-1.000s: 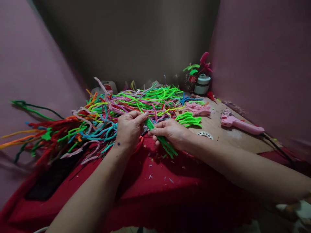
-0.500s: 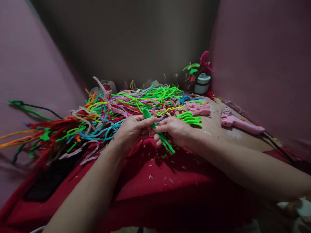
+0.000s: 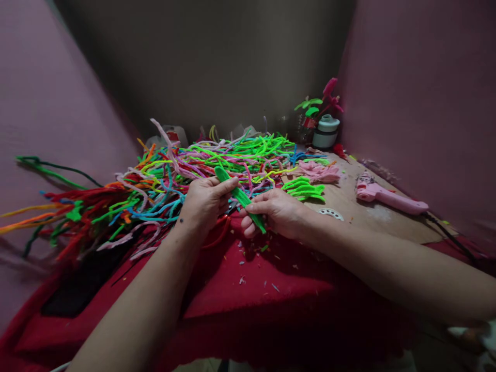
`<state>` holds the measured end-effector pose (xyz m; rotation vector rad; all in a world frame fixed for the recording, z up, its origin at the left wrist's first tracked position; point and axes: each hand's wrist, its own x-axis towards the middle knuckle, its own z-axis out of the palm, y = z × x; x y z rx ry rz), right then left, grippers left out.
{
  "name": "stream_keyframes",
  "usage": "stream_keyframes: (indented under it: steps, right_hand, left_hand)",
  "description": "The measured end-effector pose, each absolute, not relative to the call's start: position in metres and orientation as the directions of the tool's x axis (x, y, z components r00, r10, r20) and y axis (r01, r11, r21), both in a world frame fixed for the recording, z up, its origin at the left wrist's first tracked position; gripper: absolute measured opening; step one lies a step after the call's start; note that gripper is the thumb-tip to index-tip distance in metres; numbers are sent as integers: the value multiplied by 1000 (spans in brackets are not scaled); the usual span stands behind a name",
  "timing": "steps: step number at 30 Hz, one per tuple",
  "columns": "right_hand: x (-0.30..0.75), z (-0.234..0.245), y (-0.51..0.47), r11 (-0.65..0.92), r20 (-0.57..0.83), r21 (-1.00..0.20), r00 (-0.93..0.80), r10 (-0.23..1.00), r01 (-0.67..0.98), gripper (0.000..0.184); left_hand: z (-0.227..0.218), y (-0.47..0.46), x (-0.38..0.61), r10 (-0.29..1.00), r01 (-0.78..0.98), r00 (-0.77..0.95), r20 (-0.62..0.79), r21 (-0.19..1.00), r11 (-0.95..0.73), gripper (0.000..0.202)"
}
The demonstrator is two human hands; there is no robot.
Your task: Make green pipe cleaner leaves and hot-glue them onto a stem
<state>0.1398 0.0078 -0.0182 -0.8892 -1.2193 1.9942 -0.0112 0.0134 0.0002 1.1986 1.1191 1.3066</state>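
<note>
Between my two hands lies a flat green leaf shape (image 3: 242, 198) made of pipe cleaners, slanting from upper left to lower right. My left hand (image 3: 205, 202) pinches it near its rounded upper end. Lower down, the thumb and fingers of my right hand (image 3: 271, 212) are closed on it. A red curved handle (image 3: 217, 235), looking like part of a pair of scissors, shows below my left hand. Behind both hands spreads a big heap of colourful pipe cleaners (image 3: 217, 155). Several bent green pieces (image 3: 304, 189) lie just beyond my right hand.
On the brown board (image 3: 344, 194) to the right rests a pink glue gun (image 3: 391, 200) with a black cord. A lidded jar (image 3: 326, 132) and pipe-cleaner flowers (image 3: 329, 95) stand at the back. A dark phone-like slab (image 3: 73, 289) lies on the red cloth (image 3: 263, 289) at left.
My hands have moved slightly apart. The green piece has shifted up and left; its split lower ends now look gathered together. A white perforated disc now shows beside my right wrist.
</note>
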Motion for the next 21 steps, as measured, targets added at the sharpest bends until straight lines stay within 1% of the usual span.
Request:
stream_keyframes:
  steps: [2, 4, 6, 8, 12, 14, 17, 18, 19, 20, 21]
  right_hand:
    - [141, -17, 10, -353, -211, -922, -559, 802, -157, 18]
    - [142, -18, 13, -334, -198, -929, -550, 811, -159, 18]
    - [142, -19, 15, -319, -183, -933, -542, 820, -168, 18]
    - [141, -21, 15, -313, -176, -934, -541, 823, -173, 18]
    - [140, -21, 12, -339, -199, -927, -558, 806, -159, 17]
    - [140, -21, 12, -343, -203, -927, -562, 802, -154, 18]
    - [142, -20, 14, -323, -189, -934, -558, 808, -152, 18]
    - [143, -19, 16, -316, -185, -937, -553, 812, -150, 18]
    - [143, -19, 17, -311, -186, -939, -547, 816, -145, 17]
    - [145, -18, 18, -307, -190, -942, -538, 821, -136, 16]
    - [146, -17, 20, -300, -193, -946, -528, 827, -124, 15]
  left_hand:
    - [-3, 14, -11, 995, -87, 97, 13, 996, -4, 28]
    - [-7, 14, -10, 986, -68, 162, -45, 996, 57, 27]
    - [-9, 14, -8, 988, -39, 144, -48, 998, 54, 30]
    - [-8, 14, -7, 997, 9, 77, -15, 1000, 15, 33]
    - [-4, 13, -9, 1000, 189, -15, 7, 982, -5, 36]
    - [-4, 14, -11, 1000, 239, -28, -1, 971, 8, 37]
    - [-3, 16, -13, 1000, 252, -5, -7, 968, 8, 39]
    - [-2, 16, -15, 1000, 265, -15, 24, 964, -19, 37]
    - [1, 15, -16, 995, 289, -40, 96, 954, -81, 34]
    - [5, 14, -18, 978, 327, -50, 200, 929, -174, 28]
    - [9, 13, -20, 939, 391, -63, 339, 874, -289, 21]
